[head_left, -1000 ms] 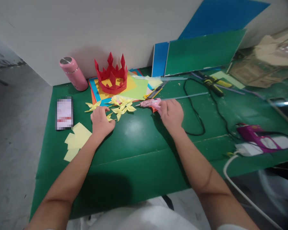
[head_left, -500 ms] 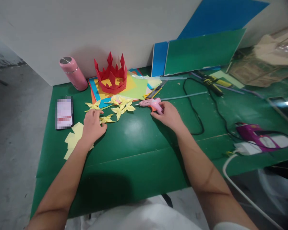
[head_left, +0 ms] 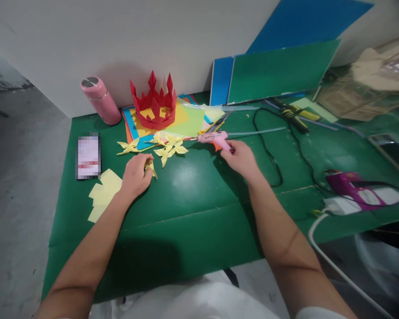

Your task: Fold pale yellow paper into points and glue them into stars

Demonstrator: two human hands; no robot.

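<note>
My left hand [head_left: 138,175] is closed on a folded yellow paper flower [head_left: 151,169], low over the green table; the hand hides most of that flower. More yellow paper flowers [head_left: 168,148] lie together just beyond it, with a single one off to their left. My right hand [head_left: 241,159] grips the handle of a pink hot glue gun [head_left: 214,139] whose nozzle points left toward the flowers. A pale glue stick [head_left: 256,132] extends to the right behind the gun. Partly under my left wrist are pale yellow paper pieces [head_left: 104,192].
A red paper crown [head_left: 156,116] stands on coloured paper sheets [head_left: 189,122]. Beside it are a pink bottle [head_left: 101,102] and a phone [head_left: 88,156]. To the right lie a cutter [head_left: 216,123], a black cord [head_left: 269,159], pliers [head_left: 295,120] and a purple-white power strip [head_left: 359,190].
My left hand has closed on a paper flower and shifted slightly right. My right hand has drawn the glue gun to the right, and its grip now sits lower on the handle.
</note>
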